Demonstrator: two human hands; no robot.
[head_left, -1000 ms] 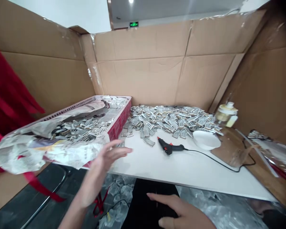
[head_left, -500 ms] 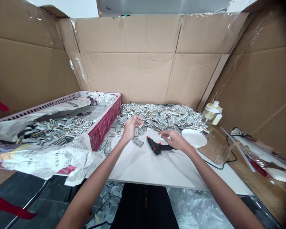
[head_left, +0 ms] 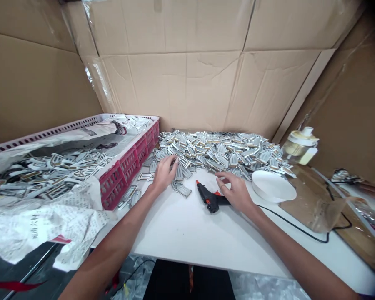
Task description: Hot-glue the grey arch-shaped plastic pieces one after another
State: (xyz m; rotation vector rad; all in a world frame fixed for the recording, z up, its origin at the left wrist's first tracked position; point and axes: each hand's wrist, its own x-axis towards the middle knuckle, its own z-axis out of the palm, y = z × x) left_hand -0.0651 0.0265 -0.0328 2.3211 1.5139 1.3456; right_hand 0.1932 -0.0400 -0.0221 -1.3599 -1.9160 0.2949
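At the near left edge of a heap of flat grey metal pieces (head_left: 218, 152), my left hand (head_left: 165, 173) has its fingertips drawn together. Whether a piece is pinched there is unclear. A few loose pieces (head_left: 181, 189) lie just right of this hand. My right hand (head_left: 237, 192) is half curled, with thumb and forefinger apart and nothing seen between them. It hovers over or rests by the handle end of a black glue gun (head_left: 210, 198), which lies on the white table with its orange tip pointing up-left. Part of the handle is hidden by the hand.
A pink plastic crate (head_left: 125, 175) lined with newspaper, holding more such pieces, stands at left. Right of the heap are a white bowl (head_left: 273, 189), a clear jar with a pale lid (head_left: 300, 143) and a black cord (head_left: 295, 226). Cardboard walls (head_left: 175, 91) enclose the table.
My left hand has come down to the pieces, and its fingers have closed in. My right hand stays by the glue gun. The view has tilted down and moved closer.
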